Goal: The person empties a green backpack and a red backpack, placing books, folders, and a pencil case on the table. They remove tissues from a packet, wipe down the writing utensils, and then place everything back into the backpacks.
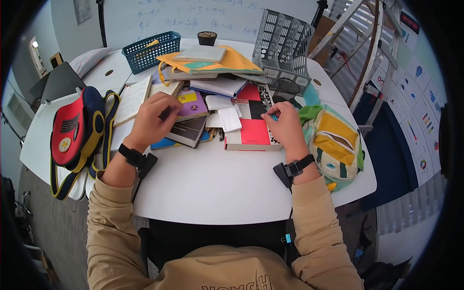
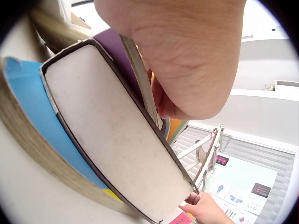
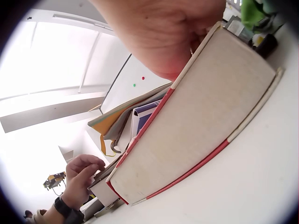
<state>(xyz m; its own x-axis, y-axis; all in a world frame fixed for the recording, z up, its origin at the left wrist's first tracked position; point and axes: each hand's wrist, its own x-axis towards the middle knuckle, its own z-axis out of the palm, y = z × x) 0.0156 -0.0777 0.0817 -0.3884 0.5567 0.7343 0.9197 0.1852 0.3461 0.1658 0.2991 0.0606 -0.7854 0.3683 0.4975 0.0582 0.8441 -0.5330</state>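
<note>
My left hand [image 1: 157, 118] hovers at the purple book [image 1: 192, 104], its fingers loosely bent and nothing visible between them. Under that book is a thick dark-covered book [image 1: 186, 131], whose white page block [image 2: 112, 121] fills the left wrist view. My right hand [image 1: 286, 124] pinches a small blue item [image 1: 274, 117] over the thick red, white and black book [image 1: 254, 131]; its kind is mostly hidden by the fingers. This book's pages [image 3: 201, 112] face the right wrist camera. Folded white papers [image 1: 229, 118] lie on it between the hands.
A red and navy bag [image 1: 72, 128] sits at left, a green and yellow backpack [image 1: 338, 145] at right. Behind the hands are a yellow pouch [image 1: 237, 60] on stacked books, a blue basket [image 1: 152, 50], a small pot [image 1: 207, 38] and a grey rack [image 1: 282, 46].
</note>
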